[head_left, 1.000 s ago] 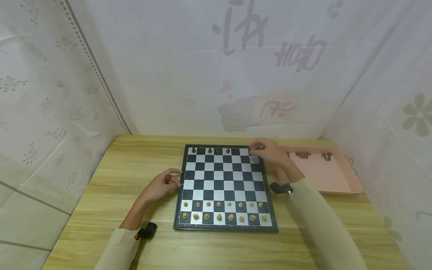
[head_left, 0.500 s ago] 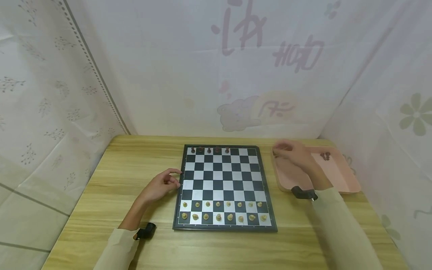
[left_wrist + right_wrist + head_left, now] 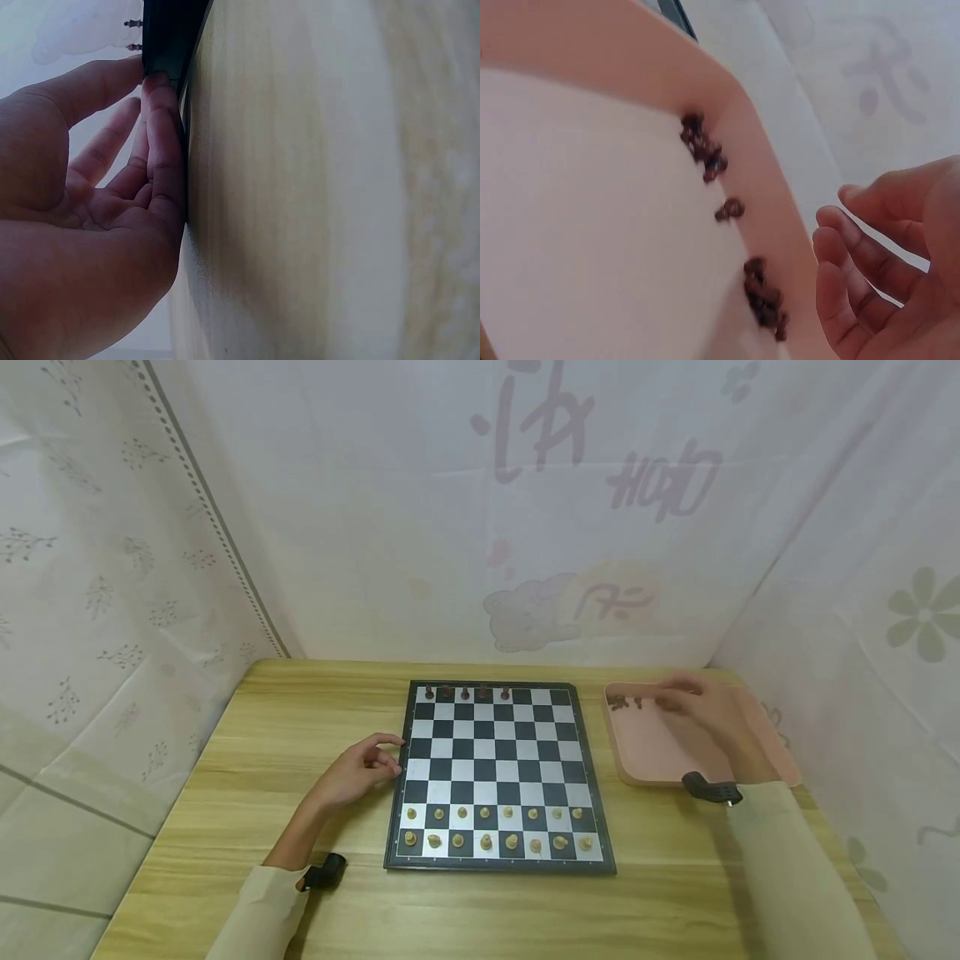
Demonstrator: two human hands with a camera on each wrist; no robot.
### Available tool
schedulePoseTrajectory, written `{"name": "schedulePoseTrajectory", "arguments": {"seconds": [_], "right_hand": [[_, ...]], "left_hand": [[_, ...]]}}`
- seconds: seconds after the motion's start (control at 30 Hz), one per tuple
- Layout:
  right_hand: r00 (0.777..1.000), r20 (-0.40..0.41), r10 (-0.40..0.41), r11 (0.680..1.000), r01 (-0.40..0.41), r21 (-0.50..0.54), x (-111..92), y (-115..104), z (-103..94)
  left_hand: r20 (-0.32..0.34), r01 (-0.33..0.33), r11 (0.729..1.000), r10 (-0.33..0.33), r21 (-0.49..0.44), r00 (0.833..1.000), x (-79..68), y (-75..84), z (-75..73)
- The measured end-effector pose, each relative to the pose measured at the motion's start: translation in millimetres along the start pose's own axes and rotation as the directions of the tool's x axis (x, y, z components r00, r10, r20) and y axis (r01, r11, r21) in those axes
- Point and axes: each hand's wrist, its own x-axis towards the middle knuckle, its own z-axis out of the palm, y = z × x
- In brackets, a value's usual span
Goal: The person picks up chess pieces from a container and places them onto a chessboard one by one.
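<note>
A black-and-white chessboard [image 3: 472, 749] lies on the table in the head view. My left hand [image 3: 356, 777] rests at its left side. In the left wrist view the fingertips [image 3: 159, 81] touch the board's dark edge [image 3: 166, 45]. Over the far part of a pink tray [image 3: 660, 768] is my right hand [image 3: 708, 714]. The right wrist view has this hand [image 3: 885, 270] with fingers loosely bent and nothing visible between them. Dark red chess pieces lie in the tray along its far wall: a left cluster [image 3: 703, 148], a single piece [image 3: 730, 210] and another cluster [image 3: 765, 298].
Several dark red pieces [image 3: 465, 693] stand on the board's far row, toward the left. Cream pawns [image 3: 485, 813] and larger cream pieces [image 3: 486, 842] fill the two near rows. The wooden table [image 3: 300, 710] meets a patterned cloth [image 3: 375, 527] behind and at the sides.
My right hand has moved right, from the board's far right corner to above the tray. A dark red spot at its fingertips there is gone from the corner. My left hand stays put.
</note>
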Motion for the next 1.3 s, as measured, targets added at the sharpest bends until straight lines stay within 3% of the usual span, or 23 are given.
{"name": "schedulePoseTrajectory", "arguments": {"seconds": [0.33, 0.7, 0.87, 0.97, 1.3], "right_hand": [[0.993, -0.046, 0.111, 0.993, -0.109, 0.035, 1, 19, -6.7], [0.988, -0.099, 0.121, 0.989, -0.129, -0.077, -7, 35, -21.0], [0.970, -0.083, 0.229, 0.973, -0.230, -0.004, -10, 41, -28.1], [0.958, -0.092, 0.273, 0.961, -0.275, -0.014, -12, 42, -33.8], [0.949, -0.159, 0.273, 0.959, -0.281, -0.029, -14, 53, -50.9]], "left_hand": [[0.012, -0.013, 1.000, 0.013, -0.012, 1.000, 0.7, -0.3, -0.7], [0.004, -0.006, 1.000, 0.006, -0.007, 1.000, -0.1, 1.0, -0.6], [-0.001, -0.001, 1.000, 0.001, -0.009, 1.000, -1.0, 2.4, -0.5], [-0.005, 0.003, 1.000, -0.003, -0.009, 1.000, -1.4, 2.8, -0.2], [-0.001, 0.008, 1.000, -0.008, -0.015, 1.000, -0.6, 2.0, 0.8]]}}
